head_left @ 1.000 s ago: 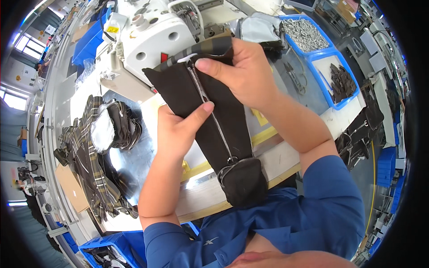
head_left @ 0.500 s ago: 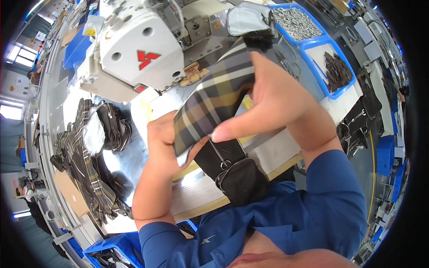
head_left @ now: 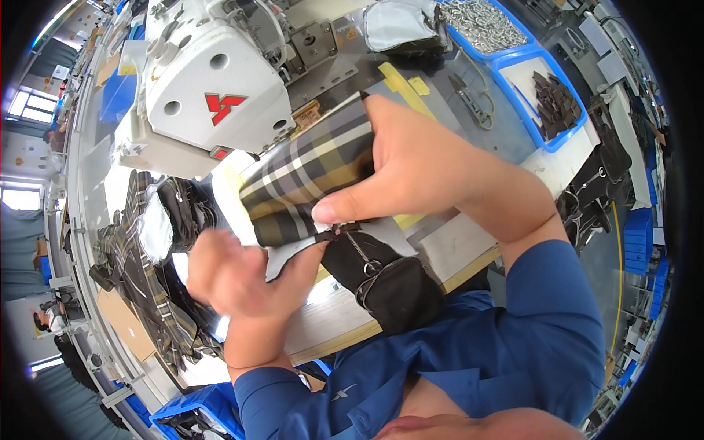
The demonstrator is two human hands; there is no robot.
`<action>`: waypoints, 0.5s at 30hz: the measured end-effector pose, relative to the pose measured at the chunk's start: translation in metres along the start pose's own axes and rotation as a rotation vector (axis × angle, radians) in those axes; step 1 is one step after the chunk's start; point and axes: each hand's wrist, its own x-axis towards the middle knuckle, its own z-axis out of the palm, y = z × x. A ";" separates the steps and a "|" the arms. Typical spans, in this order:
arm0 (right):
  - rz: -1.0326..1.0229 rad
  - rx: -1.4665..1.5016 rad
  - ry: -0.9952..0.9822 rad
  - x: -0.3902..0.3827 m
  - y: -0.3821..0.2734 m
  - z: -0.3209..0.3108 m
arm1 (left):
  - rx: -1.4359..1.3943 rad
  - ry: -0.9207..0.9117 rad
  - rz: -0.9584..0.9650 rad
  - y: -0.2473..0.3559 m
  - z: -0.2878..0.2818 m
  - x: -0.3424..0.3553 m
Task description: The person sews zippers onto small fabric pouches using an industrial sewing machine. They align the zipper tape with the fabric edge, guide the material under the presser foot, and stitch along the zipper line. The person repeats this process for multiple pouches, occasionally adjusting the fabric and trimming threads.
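Observation:
My right hand (head_left: 433, 165) is closed on a plaid fabric piece (head_left: 312, 165) in black, grey, olive and white, its thumb pressed on the near edge. White backing and a dark strip show along that edge. At the piece's lower left is my left hand (head_left: 246, 279); its fingers are smeared by motion, and its thumb reaches the dark edge. Below hangs a black fabric pouch (head_left: 403, 293) with a zipper and a metal ring (head_left: 372, 268), over the table's front edge. Whether it joins the plaid piece is hidden.
A white sewing machine (head_left: 213, 95) stands at the far left. Plaid and black pieces (head_left: 147, 271) pile up on the left. Far right are blue trays of metal hardware (head_left: 488, 29) and dark brown bits (head_left: 554, 103), with thread snips (head_left: 473, 103) nearby. A blue crate (head_left: 198, 411) sits below left.
The plaid piece has moved left and lower, and its face has turned more toward view. My left hand has come off its left end and shifted left and down. My right hand still holds it.

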 end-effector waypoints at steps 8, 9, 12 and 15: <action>0.085 -0.249 0.004 -0.004 -0.010 0.006 | 0.144 -0.351 0.360 0.021 -0.023 0.020; 0.035 -0.211 -0.001 -0.004 -0.003 0.005 | 0.141 -0.340 0.385 0.020 -0.023 0.020; -0.071 -0.197 -0.081 -0.002 0.005 0.002 | 0.182 -0.305 0.414 0.022 -0.021 0.020; -0.070 -0.357 -0.127 -0.007 -0.013 0.000 | 0.227 -0.326 0.453 0.025 -0.023 0.017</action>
